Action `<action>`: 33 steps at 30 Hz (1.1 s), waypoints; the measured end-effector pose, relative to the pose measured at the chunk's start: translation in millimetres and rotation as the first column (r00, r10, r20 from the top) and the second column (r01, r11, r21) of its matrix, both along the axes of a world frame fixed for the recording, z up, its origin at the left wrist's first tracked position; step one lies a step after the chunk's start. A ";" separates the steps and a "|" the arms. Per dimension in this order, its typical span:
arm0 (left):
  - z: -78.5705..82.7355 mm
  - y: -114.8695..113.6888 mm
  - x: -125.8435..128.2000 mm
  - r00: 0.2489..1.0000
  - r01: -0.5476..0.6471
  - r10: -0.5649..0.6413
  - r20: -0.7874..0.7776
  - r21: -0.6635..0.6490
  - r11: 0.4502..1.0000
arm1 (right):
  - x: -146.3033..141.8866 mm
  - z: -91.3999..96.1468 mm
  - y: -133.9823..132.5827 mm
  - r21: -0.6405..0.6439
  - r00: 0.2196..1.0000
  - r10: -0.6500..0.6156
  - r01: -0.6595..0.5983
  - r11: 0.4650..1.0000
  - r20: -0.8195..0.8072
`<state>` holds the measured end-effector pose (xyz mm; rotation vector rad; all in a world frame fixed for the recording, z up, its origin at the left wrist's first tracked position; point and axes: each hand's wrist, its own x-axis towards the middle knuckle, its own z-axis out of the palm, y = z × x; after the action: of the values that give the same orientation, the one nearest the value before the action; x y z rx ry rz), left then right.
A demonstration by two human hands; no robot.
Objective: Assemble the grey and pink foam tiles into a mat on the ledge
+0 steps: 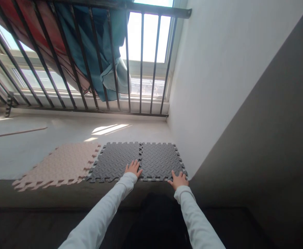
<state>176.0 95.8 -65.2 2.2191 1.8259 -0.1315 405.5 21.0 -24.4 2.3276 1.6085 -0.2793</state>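
Two dark grey foam puzzle mats lie side by side on the ledge, a left one (115, 159) and a right one (161, 159), with a narrow gap showing along their toothed seam. My left hand (134, 168) rests flat with fingers spread on the left grey mat, close to that seam. At the front right corner of the right grey mat, my right hand (178, 180) lies with fingers apart over its edge. A beige foam puzzle mat (65, 162) sits further left, apart from the grey ones, its front edge reaching past the ledge.
Black metal railing (141, 62) runs along the window behind the ledge (16, 152). Red cloth (47, 41) and blue-green cloth (89, 45) hang behind the bars. A thin brown stick (21, 132) lies at the left. The white wall (208, 69) bounds the right side.
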 end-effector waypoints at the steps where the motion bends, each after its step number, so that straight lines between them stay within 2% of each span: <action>1: 2.0 1.2 1.8 1.000 -0.010 0.010 0.005 -0.011 1.000 | 0.1 -0.2 0.0 -0.003 1.000 -0.001 0.001 1.000 -0.001; 6: 7.3 4.1 12.1 0.996 -0.084 0.085 0.029 -0.032 0.996 | 0.3 0.5 -0.3 -0.007 1.000 -0.004 0.004 1.000 0.005; 14: 6.9 -1.1 14.4 0.995 -0.078 0.079 0.054 -0.018 0.997 | 0.2 -1.1 1.1 -0.005 1.000 -0.006 0.006 1.000 0.012; 20: 1.6 -7.6 14.6 0.999 0.017 -0.017 0.038 -0.001 1.000 | 1.4 -5.0 1.0 0.004 1.000 -0.001 0.001 1.000 0.020; 25: 12.7 5.6 8.6 0.996 0.083 -0.082 0.021 -0.057 0.995 | 1.0 -2.6 0.5 -0.007 1.000 -0.004 0.005 1.000 0.012; 29: 15.3 17.2 5.7 1.000 0.025 -0.026 -0.013 -0.056 0.998 | 0.7 -1.1 0.3 -0.004 1.000 -0.010 0.010 1.000 0.005; 33: 4.1 23.4 8.1 0.998 -0.044 0.042 -0.049 -0.038 0.998 | -0.3 -0.5 -0.2 0.013 1.000 -0.007 0.007 1.000 0.000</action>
<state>184.1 119.3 -61.2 2.1664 1.8780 -0.2120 405.2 20.8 -25.0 2.3431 1.6069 -0.2707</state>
